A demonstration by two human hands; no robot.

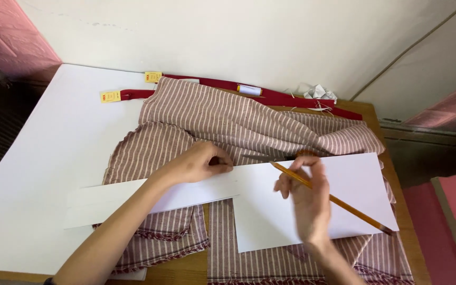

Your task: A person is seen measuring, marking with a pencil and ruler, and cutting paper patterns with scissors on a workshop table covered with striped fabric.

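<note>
Head view: white paper pattern (pixel 312 206) under both hands (pencil (pixel 333 200) in right (pixel 304 198)).

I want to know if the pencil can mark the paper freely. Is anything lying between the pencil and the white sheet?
Nothing visible does. The right hand holds the pencil directly over the white paper.

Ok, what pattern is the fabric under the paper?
The fabric has thin white stripes on a dusty maroon ground, seen in the head view.
</note>
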